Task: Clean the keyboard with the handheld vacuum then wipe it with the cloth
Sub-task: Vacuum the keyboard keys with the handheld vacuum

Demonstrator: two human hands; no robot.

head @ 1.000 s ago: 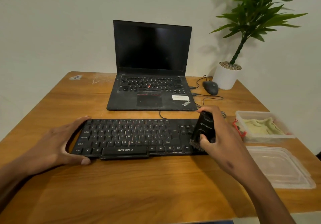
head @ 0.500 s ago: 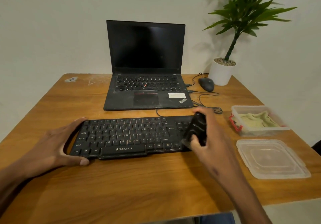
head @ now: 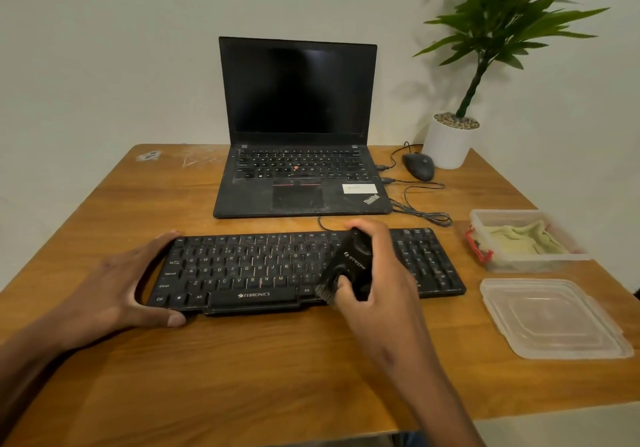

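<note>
Desk: a wooden desk (head: 242,377) with warm grain, its far edge against a plain pale wall; whitish scuffs mark the far left corner.
Keyboard: a flat black keyboard (head: 249,266) lies across the middle of the desk, its cable running from its far edge.
Left hand: the left hand (head: 114,290) cups the keyboard's left end, thumb on the near edge, fingers on the far edge.
Right hand: the right hand (head: 377,287) has its grip wrapped round the handheld vacuum (head: 349,266), a black body tilted so its bristle nozzle touches the keys right of the space bar.
Cloth: a pale green cloth (head: 519,240) lies crumpled in a clear plastic tub (head: 540,263) by the right edge.
Lid: a clear lid (head: 554,318) lies flat just in front of the tub.
Behind: an open laptop (head: 298,127), screen dark; a black mouse (head: 418,166) beside a white potted plant (head: 450,141) at the far right corner.
</note>
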